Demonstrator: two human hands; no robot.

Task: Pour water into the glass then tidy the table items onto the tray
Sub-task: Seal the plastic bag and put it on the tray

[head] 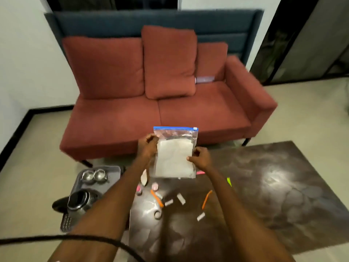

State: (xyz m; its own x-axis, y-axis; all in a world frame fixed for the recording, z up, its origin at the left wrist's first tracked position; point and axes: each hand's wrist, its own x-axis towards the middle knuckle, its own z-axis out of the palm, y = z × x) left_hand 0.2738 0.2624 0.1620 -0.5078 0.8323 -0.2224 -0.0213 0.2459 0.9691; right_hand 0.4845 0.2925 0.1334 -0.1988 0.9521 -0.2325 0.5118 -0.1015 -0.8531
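Note:
I hold a clear zip bag (174,154) with a blue seal strip upright above the dark table (264,186); something white fills it. My left hand (148,148) pinches its left edge near the top. My right hand (200,158) grips its right edge lower down. A grey tray (113,170) stands to the left of the table and carries two small metal bowls (94,174) and a dark metal jug (80,200). On the table below the bag lie orange sticks (156,198), small white pieces (181,198) and small pink items (155,186).
A red sofa (160,103) stands right behind the table, a flat item (204,79) tucked at its back. A yellow-green piece (229,181) and a pink one (200,173) lie near my right wrist. A dark cable (56,239) crosses the bottom left.

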